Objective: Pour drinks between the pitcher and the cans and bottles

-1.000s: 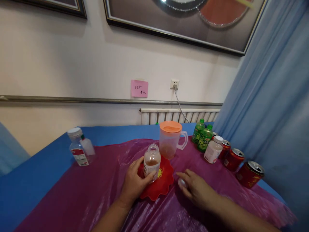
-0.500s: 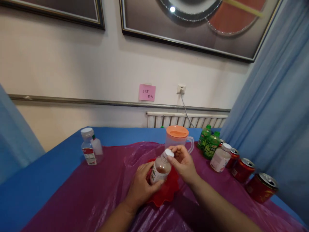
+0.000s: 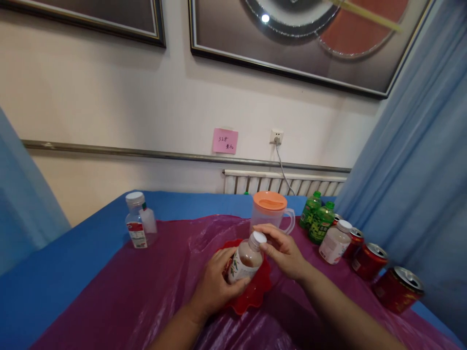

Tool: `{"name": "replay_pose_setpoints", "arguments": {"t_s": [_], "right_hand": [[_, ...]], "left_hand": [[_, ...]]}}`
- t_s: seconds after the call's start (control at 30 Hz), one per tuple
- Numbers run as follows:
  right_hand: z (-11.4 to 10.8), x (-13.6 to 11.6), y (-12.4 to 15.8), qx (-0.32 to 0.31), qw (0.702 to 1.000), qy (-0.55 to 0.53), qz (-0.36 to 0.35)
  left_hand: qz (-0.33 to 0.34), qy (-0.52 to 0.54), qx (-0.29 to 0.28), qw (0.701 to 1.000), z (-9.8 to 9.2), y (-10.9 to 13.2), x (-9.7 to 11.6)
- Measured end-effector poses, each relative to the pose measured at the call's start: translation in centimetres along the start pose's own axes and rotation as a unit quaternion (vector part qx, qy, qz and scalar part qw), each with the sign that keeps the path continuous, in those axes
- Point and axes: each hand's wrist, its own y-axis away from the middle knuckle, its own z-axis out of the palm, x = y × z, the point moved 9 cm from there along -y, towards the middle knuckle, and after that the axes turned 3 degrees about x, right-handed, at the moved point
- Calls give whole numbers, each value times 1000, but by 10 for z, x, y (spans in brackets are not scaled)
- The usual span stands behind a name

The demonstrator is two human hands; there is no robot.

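Note:
A clear plastic bottle (image 3: 246, 262) with a leaf-printed white label leans to the right over a red scalloped bowl (image 3: 257, 292). Around its lower body my left hand (image 3: 216, 283) is wrapped. My right hand (image 3: 283, 250) grips the white cap (image 3: 258, 237) between thumb and fingers; the cap sits on the bottle's neck. Most of the bowl is hidden behind the bottle and my left hand. Just behind them stands a clear pitcher (image 3: 258, 222) with an orange lid (image 3: 270, 201).
Two green bottles (image 3: 321, 222), a white-capped bottle (image 3: 335, 242) and several red cans (image 3: 398, 290) line the right side. At the left stands another capped bottle (image 3: 137, 221). Purple plastic sheeting (image 3: 146, 287) covers much of the blue table (image 3: 54, 257).
My right hand's fingers have shifted around the cap, now closer over it. The bottle remains in my left hand. The whole view has moved slightly.

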Motion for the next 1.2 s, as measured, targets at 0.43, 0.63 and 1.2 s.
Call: {"name": "replay_pose_setpoints", "arguments": {"t_s": [0.43, 0.63, 1.2], "right_hand": [[5, 12, 1, 64, 996, 31, 49], [4, 14, 8, 93, 990, 83, 64], [10, -7, 14, 37, 999, 2, -5]], "left_hand": [[17, -8, 2, 1000, -3, -1, 5], [18, -2, -5, 1000, -2, 1, 4], [6, 3, 4, 1000, -4, -3, -1]]}}
